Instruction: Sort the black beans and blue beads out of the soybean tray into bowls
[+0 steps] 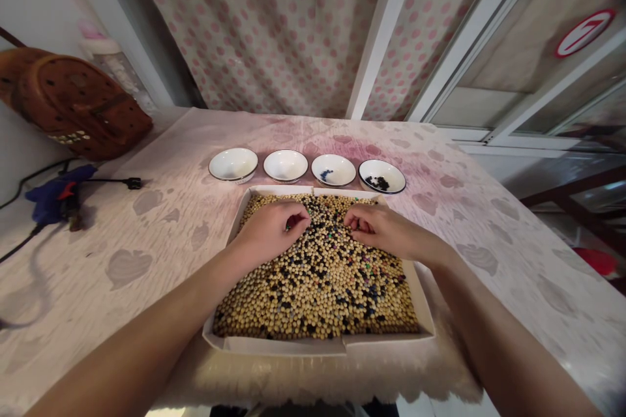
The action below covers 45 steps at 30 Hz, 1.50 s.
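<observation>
A shallow white cardboard box [386,342] in front of me holds a thick layer of small round beads [323,287], mostly tan, with black, dark blue and a few green and red ones mixed in. My left hand [268,228] is over the far left part of the beads, its thumb and fingers curled into a pinch. On the far right part, my right hand [381,228] has its fingers curled together close to the beads. Whatever either hand's fingertips hold is hidden or too small to make out.
Several dark-rimmed white bowls stand in a row behind the box; one bowl [345,161] has blue beads, the rightmost bowl [397,176] black ones. A blue glue gun [49,199], its cord, a plug [132,183] and a brown bag [83,104] are at left.
</observation>
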{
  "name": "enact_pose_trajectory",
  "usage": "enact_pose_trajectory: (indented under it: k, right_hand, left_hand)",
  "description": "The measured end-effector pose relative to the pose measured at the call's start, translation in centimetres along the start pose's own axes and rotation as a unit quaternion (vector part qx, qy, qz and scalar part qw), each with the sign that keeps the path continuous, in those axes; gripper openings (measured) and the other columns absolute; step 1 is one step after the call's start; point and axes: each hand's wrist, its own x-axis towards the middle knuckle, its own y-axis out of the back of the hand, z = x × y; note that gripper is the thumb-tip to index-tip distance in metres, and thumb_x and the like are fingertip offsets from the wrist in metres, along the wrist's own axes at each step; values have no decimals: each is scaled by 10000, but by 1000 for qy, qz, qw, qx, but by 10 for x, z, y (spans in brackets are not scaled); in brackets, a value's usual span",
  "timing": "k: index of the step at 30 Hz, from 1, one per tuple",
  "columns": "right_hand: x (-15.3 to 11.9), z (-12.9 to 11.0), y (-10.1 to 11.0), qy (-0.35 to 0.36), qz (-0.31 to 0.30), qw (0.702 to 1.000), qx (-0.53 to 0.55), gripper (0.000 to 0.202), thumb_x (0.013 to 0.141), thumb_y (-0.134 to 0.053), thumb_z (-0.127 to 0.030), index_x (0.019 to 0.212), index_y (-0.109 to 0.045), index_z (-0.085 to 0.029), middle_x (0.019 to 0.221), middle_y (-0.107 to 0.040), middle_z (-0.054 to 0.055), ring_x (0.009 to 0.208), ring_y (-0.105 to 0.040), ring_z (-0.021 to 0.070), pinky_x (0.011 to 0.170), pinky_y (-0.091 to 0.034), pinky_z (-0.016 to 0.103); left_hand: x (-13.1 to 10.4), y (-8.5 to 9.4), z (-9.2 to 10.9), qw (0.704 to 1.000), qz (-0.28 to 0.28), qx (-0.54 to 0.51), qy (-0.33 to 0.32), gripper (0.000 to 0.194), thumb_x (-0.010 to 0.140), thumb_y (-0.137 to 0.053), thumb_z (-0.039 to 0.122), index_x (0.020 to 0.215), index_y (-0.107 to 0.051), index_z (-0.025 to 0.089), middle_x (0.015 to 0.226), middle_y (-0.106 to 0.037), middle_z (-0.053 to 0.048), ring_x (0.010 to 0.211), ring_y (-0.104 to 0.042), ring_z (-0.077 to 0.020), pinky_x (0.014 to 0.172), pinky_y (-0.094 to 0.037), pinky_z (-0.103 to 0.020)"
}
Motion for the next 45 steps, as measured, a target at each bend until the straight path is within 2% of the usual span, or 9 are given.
enact_pose_trajectory:
  k: [12, 18, 23, 26, 37, 45]
  right_hand:
    - [6, 0, -8, 27, 6, 1000, -3, 106, 859, -507, -170, 891, -604, -197, 791, -597, 9, 681, -503, 128, 629, -363, 286]
    - [7, 7, -10, -8, 22, 998, 61, 116, 880, -533, -220, 909, -639, -182, 777, -624, 10, 668, -530, 120, 615, -395, 275]
    - [9, 18, -8, -58, 10, 974, 218, 155, 883, -549, -292, 938, -635, -175, 798, -643, 28, 637, -539, 110, 597, -439, 268]
    - [10, 22, -4, -84, -3, 958, 273, 179, 882, -557, -318, 946, -639, -172, 822, -655, 36, 603, -533, 98, 586, -452, 266]
    - [9, 33, -3, -108, 0, 922, 372, 268, 873, -622, -428, 979, -703, -196, 870, -676, 50, 649, -544, 112, 594, -443, 266]
    - [9, 28, -1, -131, 17, 908, 397, 317, 831, -655, -498, 886, -716, -192, 800, -671, 51, 621, -538, 118, 576, -441, 274]
  left_hand:
    - [1, -1, -1, 1000, 3, 5, -4, 128, 913, -542, 191, 872, -664, 194, 868, -713, -14, 763, -628, -155, 693, -456, -283]
    - [0, -1, -1, 1000, 3, 5, -4, 127, 908, -546, 179, 876, -668, 195, 866, -709, -11, 768, -626, -153, 693, -454, -281]
    - [-1, -1, -1, 1000, 2, 6, 6, 126, 911, -551, 198, 886, -674, 198, 890, -718, -14, 763, -627, -149, 690, -452, -284]
    - [-1, 0, -1, 1000, -1, 8, 8, 130, 913, -551, 208, 893, -678, 196, 890, -718, -17, 743, -623, -148, 678, -450, -284]
    - [0, -1, -1, 1000, 1, 3, 8, 123, 911, -556, 206, 885, -675, 193, 898, -715, -13, 784, -626, -153, 703, -450, -284]
    - [-1, -1, 0, 1000, -2, 2, 14, 126, 910, -555, 205, 888, -678, 190, 905, -715, -20, 762, -617, -147, 684, -441, -281]
